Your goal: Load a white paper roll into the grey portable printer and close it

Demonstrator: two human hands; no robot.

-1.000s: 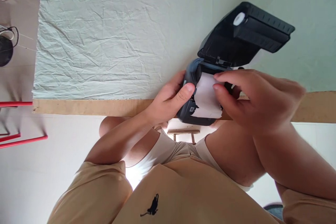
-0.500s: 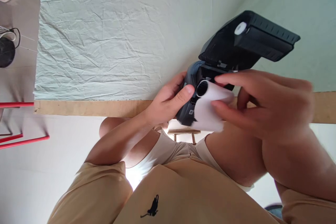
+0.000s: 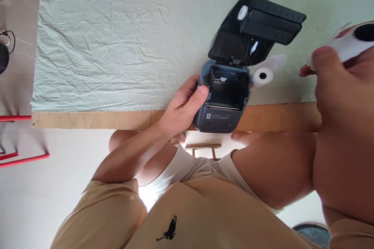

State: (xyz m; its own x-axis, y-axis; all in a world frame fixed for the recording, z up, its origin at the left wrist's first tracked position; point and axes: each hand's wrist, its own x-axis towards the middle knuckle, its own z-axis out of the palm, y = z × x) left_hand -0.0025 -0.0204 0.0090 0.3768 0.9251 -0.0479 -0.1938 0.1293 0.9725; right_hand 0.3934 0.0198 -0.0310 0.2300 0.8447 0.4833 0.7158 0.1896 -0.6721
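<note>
My left hand grips the left side of a dark portable label printer, its thumb on the rim. The printer's lid is flipped up, and its paper bay looks bare inside. At the right edge, my right hand is closed around a white paper roll with a wide dark core. Another white paper roll, with a small core and a loose tail of paper, lies on the cloth just right of the printer.
A pale green wrinkled cloth covers the table, whose wooden front edge shows. My legs are under that edge. Red metal bars and a dark round object are on the floor at left.
My right hand has lifted the wide-core roll out of the printer and carried it to the right. The second roll, hidden before, now shows. The printer has shifted slightly left.
</note>
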